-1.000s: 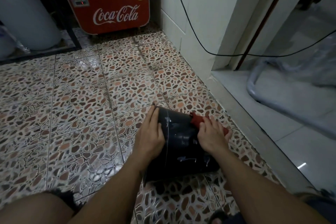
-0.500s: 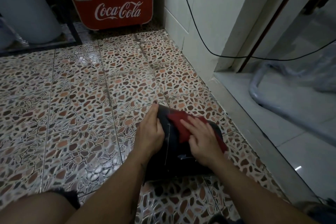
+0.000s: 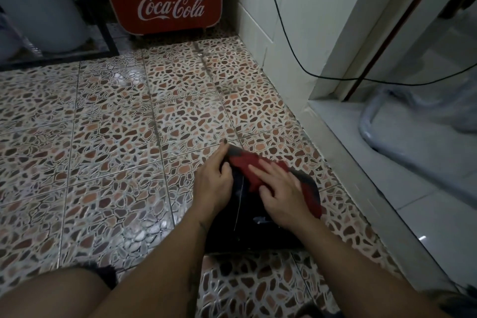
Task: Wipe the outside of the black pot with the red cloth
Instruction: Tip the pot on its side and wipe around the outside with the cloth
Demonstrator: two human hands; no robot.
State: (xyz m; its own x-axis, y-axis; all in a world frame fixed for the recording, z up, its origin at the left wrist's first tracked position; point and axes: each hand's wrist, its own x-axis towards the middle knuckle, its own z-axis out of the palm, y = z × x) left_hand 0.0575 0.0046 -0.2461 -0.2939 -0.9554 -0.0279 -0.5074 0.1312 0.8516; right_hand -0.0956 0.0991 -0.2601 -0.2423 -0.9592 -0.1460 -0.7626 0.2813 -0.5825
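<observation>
The black pot (image 3: 247, 224) lies on its side on the patterned floor tiles, low in the middle of the head view. My left hand (image 3: 214, 183) grips its left edge and steadies it. The red cloth (image 3: 247, 165) is spread over the pot's upper side. My right hand (image 3: 281, 191) presses flat on the cloth with the fingers stretched out toward the left. Part of the cloth hangs down the pot's right side. The pot's lower part is hidden behind my forearms.
A red Coca-Cola cooler (image 3: 165, 0) stands at the back. A white wall corner (image 3: 284, 33) with a hanging black cable (image 3: 289, 41) is on the right. A raised grey sill (image 3: 361, 178) borders the tiles. My left knee (image 3: 51, 292) is at the bottom left.
My right hand has slid the red cloth from the pot's right side leftward across its top. The left hand has stayed on the pot's left edge.
</observation>
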